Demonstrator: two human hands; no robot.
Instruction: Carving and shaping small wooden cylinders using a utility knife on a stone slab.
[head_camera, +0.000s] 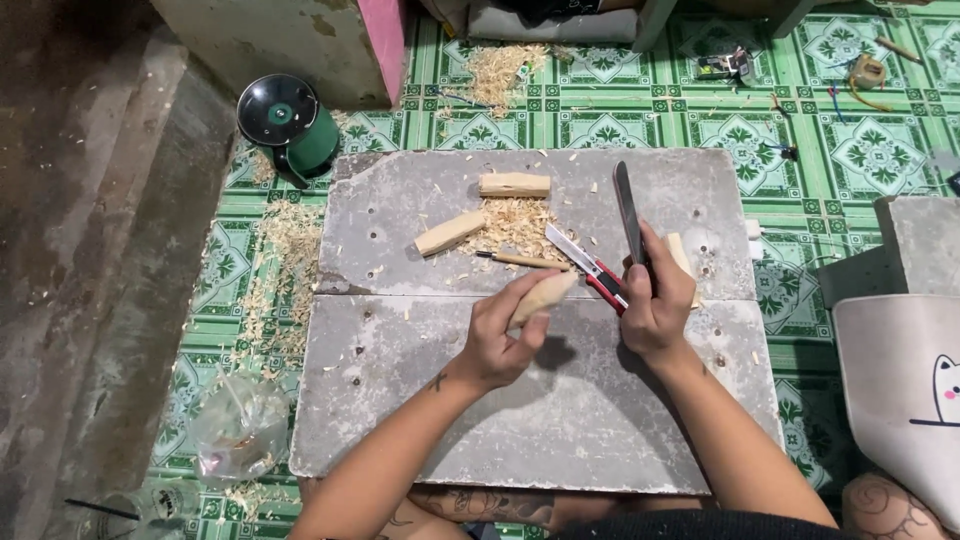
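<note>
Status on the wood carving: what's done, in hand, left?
Done: a shavings pile on the grey board shows much paring. In hand: the left hand holds a rounded wood piece; the right hand grips a long knife. Left: two blocks look squarish.

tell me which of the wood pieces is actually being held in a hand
The rounded, carved wood piece gripped in the left hand. The two squarer blocks lie loose on the grey board beside the shavings.
</note>
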